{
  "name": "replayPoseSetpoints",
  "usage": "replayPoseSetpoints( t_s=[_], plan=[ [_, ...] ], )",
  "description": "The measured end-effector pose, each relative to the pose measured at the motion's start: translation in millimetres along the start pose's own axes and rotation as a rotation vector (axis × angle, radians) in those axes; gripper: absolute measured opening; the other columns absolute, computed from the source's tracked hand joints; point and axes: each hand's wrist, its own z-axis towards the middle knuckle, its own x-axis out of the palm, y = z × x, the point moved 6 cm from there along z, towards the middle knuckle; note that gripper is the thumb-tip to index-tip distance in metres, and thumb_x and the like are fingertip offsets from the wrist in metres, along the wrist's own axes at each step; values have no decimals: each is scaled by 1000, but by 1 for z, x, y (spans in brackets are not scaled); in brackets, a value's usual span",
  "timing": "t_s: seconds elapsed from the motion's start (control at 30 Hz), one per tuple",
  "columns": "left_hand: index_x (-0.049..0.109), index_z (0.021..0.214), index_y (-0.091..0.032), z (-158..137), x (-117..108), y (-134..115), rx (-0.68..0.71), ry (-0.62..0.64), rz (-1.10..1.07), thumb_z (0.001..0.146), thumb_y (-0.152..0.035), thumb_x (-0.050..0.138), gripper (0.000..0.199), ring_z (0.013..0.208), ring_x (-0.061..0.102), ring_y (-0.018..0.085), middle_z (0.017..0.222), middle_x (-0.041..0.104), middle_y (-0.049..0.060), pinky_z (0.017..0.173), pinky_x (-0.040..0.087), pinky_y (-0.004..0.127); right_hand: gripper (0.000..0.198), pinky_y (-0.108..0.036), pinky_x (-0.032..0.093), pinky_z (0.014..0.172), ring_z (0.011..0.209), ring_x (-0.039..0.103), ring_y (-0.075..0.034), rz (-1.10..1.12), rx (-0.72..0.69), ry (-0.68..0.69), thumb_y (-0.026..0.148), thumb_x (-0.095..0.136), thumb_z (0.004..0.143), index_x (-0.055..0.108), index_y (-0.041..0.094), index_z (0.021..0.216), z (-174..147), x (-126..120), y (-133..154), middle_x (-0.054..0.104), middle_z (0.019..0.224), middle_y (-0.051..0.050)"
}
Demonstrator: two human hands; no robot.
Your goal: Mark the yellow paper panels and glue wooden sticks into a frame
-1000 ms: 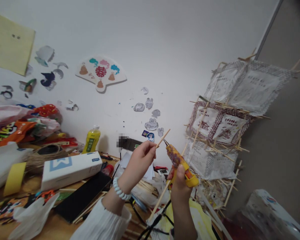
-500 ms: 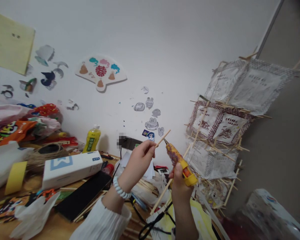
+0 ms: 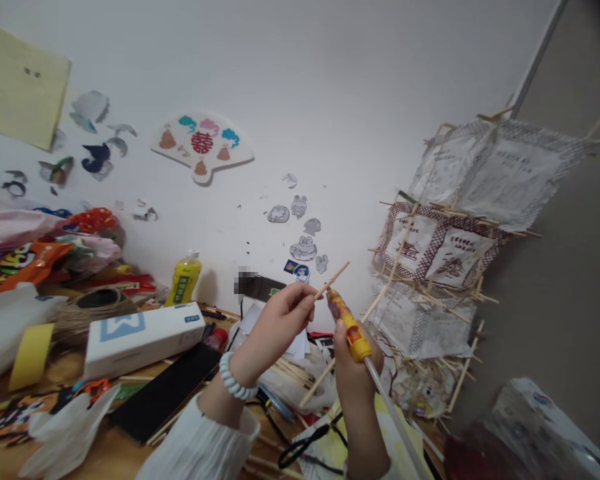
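Observation:
Between the thumb and fingers of my left hand (image 3: 285, 317) is a thin wooden stick (image 3: 337, 275), slanting up to the right. My right hand (image 3: 357, 363) is wrapped round a yellow hot glue gun (image 3: 347, 323), whose tip is close to the stick's underside; whether they touch I cannot tell. A clear glue stick (image 3: 387, 397) trails from the gun's rear toward the lower right. To the right stands a tiered lantern (image 3: 440, 250) of white paper panels on wooden sticks.
The table (image 3: 250, 460) is cluttered. On the left are a white box (image 3: 145, 340), a black flat bar (image 3: 167, 393), twine (image 3: 83, 317) and a yellow-green bottle (image 3: 184, 280). A black cord (image 3: 305, 447) loops below my hands. A fan-shaped decoration (image 3: 203, 143) hangs on the wall.
The glue gun has turned in my right hand, so its rear and glue stick now face me. The wooden stick has shifted slightly right. My left hand keeps its grip.

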Motion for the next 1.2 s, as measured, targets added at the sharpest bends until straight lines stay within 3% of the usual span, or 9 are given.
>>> replayPoseSetpoints(
  t_s=[0.17, 0.33, 0.47, 0.6, 0.73, 0.87, 0.97, 1.1, 1.2],
  plan=[
    [55, 80, -17, 0, -13, -4, -74, -127, -154, 77, -34, 57, 18, 41, 32, 4, 55, 44, -7, 38, 22, 17, 41, -24, 32, 51, 53, 51, -15, -77, -54, 257, 49, 41, 87, 57, 18, 65, -1, 19, -2, 54, 56, -1],
    [55, 78, -16, -2, -28, -10, -63, -223, -140, 76, -33, 57, 17, 42, 37, 5, 54, 45, -6, 39, 24, 16, 34, -24, 33, 55, 62, 53, -16, -183, -129, 516, 46, 48, 83, 57, 18, 65, -13, 50, -7, 54, 61, -1],
    [56, 78, -15, -2, -32, -10, -61, -237, -117, 76, -31, 55, 16, 43, 37, 5, 54, 46, -6, 39, 24, 16, 24, -27, 37, 68, 81, 53, -21, -269, -196, 648, 40, 59, 78, 63, 18, 70, -29, 71, -12, 60, 77, -6],
    [57, 77, -15, -2, -34, -8, -60, -250, -74, 77, -29, 54, 14, 44, 38, 5, 55, 46, -6, 39, 25, 16, 11, -33, 38, 77, 90, 50, -25, -435, -245, 647, 25, 59, 80, 68, 19, 78, -47, 85, -20, 60, 94, -9],
    [57, 76, -16, -1, -35, -7, -65, -256, -70, 76, -30, 56, 14, 43, 38, 5, 55, 47, -6, 39, 24, 16, 24, -36, 40, 77, 90, 53, -25, -592, -177, 649, 7, 48, 84, 68, 18, 90, -72, 108, -34, 61, 98, -12],
    [57, 75, -16, -1, -37, -5, -61, -261, -62, 77, -29, 56, 13, 43, 38, 6, 55, 47, -5, 38, 24, 17, 25, -36, 43, 77, 92, 54, -27, -607, -140, 694, 2, 46, 81, 68, 13, 86, -91, 126, -41, 62, 98, -15],
    [57, 76, -16, 1, -37, -2, -71, -261, -48, 78, -28, 54, 13, 44, 38, 6, 55, 47, -5, 39, 24, 17, 25, -35, 44, 81, 99, 52, -28, -563, -156, 731, 0, 53, 74, 68, 13, 90, -95, 123, -40, 60, 104, -14],
    [57, 77, -16, 4, -37, 5, -85, -249, -17, 78, -29, 52, 14, 44, 38, 6, 56, 46, -5, 39, 25, 16, 48, -36, 41, 92, 108, 47, -28, -346, -189, 783, -3, 54, 64, 61, 9, 109, -86, 108, -28, 54, 118, -15],
    [56, 76, -16, 5, -38, 10, -87, -249, 22, 78, -30, 52, 15, 44, 38, 6, 56, 47, -5, 39, 25, 16, 52, -38, 39, 95, 112, 43, -29, -289, -172, 690, -4, 47, 67, 58, 7, 117, -61, 92, -22, 51, 123, -17]
  ],
)
